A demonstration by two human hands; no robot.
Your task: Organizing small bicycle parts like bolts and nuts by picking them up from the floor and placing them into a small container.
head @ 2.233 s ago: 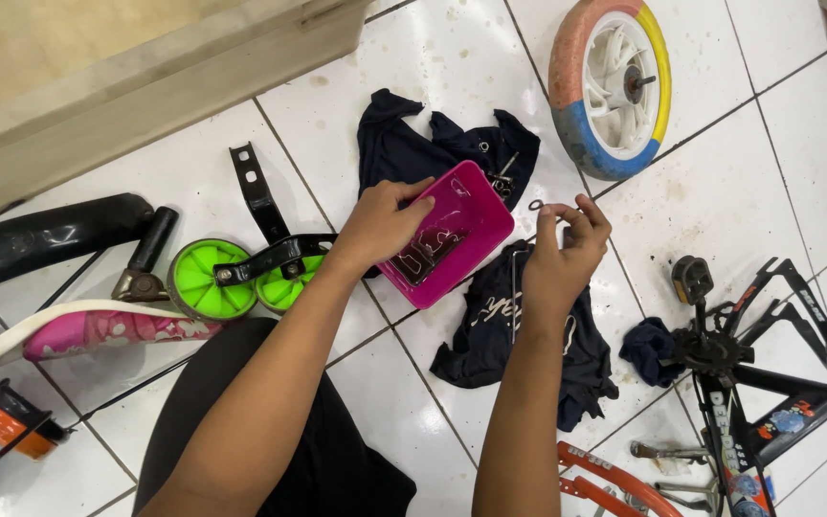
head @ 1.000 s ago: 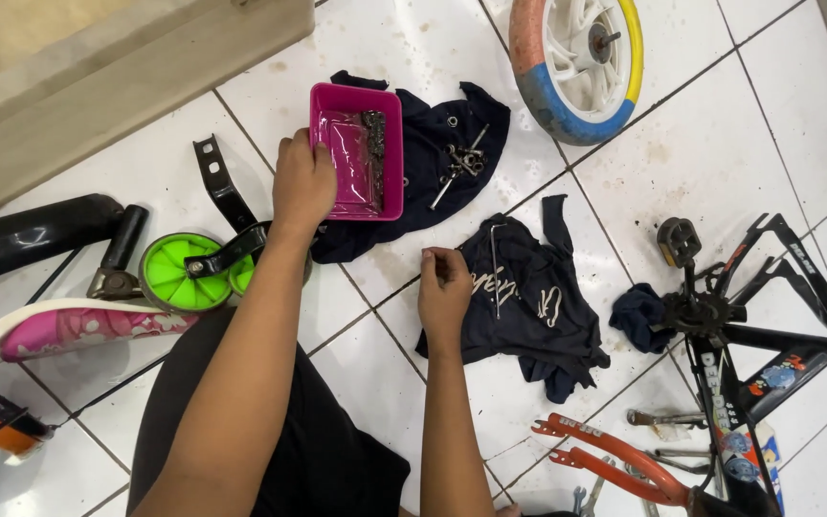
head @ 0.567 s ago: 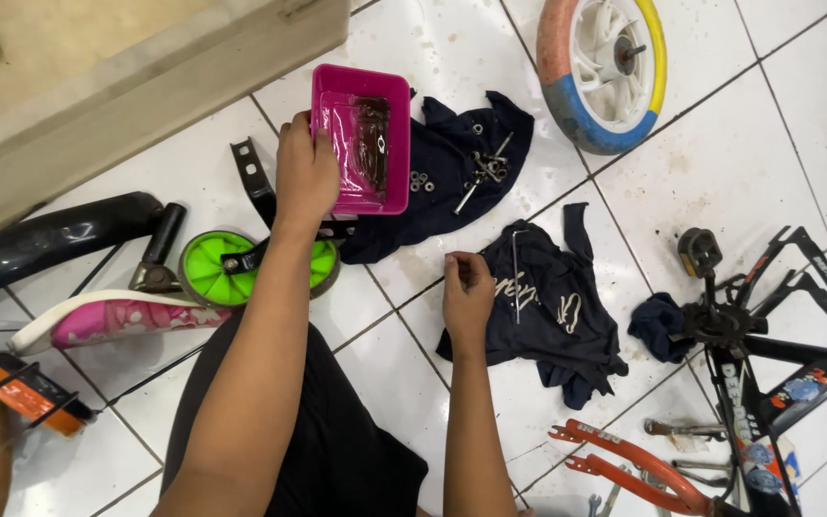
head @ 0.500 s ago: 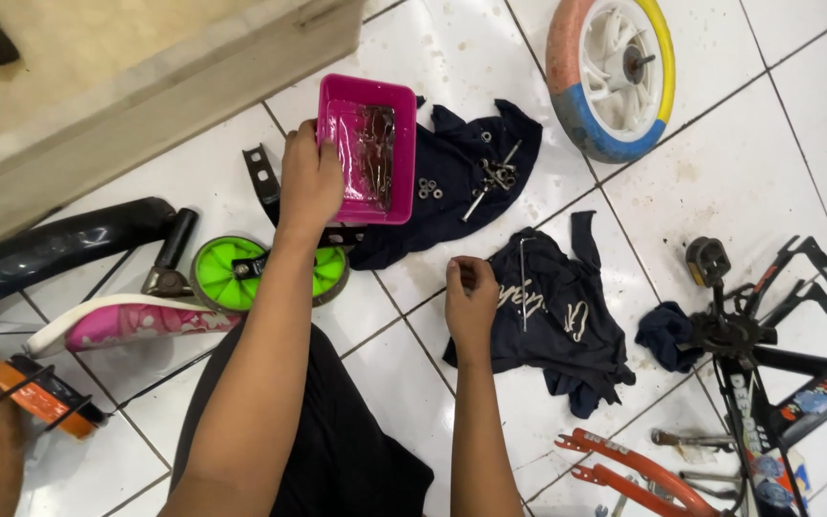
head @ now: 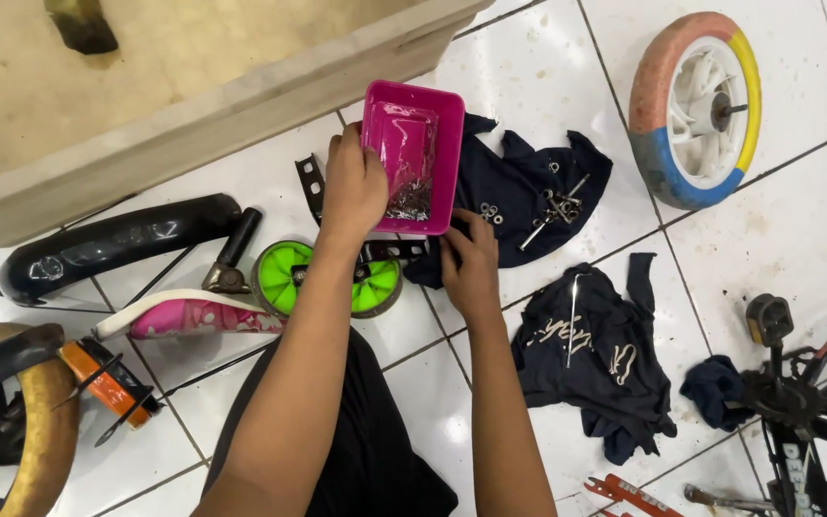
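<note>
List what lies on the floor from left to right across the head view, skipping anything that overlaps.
Black fender → green training wheels → pink tray held by the left hand → loose bolts on the dark cloth → multicoloured wheel → black pedal.

Glossy white tiled floor (head: 547,86) meets a beige ledge (head: 193,134).

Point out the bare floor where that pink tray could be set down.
Bare tile lies between the dark cloth with bolts and the multicoloured wheel, and right of the printed dark cloth. It is crowded around the left hand holding the pink tray, the right hand, and the green wheels.
</note>
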